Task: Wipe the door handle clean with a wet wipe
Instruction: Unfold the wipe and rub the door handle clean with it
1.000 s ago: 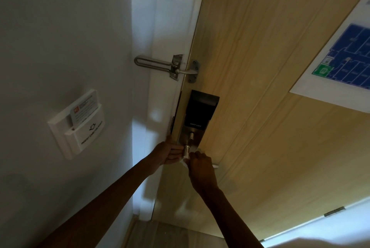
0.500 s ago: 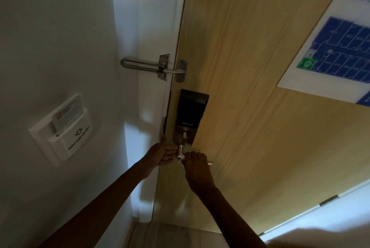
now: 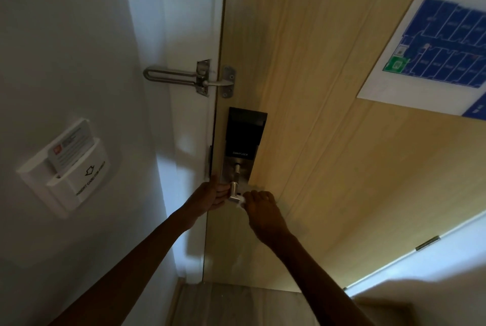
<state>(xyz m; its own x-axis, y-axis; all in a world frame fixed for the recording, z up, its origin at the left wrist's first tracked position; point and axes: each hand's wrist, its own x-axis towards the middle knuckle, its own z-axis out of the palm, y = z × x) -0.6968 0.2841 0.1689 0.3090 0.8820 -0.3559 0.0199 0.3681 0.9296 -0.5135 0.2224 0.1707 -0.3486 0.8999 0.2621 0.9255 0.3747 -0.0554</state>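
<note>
Door handle under both your hands, low on a wooden door.

The door handle (image 3: 234,191), a silver lever, projects below the black smart lock (image 3: 246,133) on the pale wood door (image 3: 328,115). Your right hand (image 3: 263,211) is curled over a white wet wipe (image 3: 241,199) pressed to the lever; your left hand (image 3: 210,198) is closed around the lever's hub end at the door edge. Above the lock, a metal swing-bar guard (image 3: 189,79) bridges door and white frame. Left of the lock, a key-card holder (image 3: 68,168) sits on the white wall (image 3: 65,49). Upper right of it hangs a blue floor plan (image 3: 434,44).
</note>
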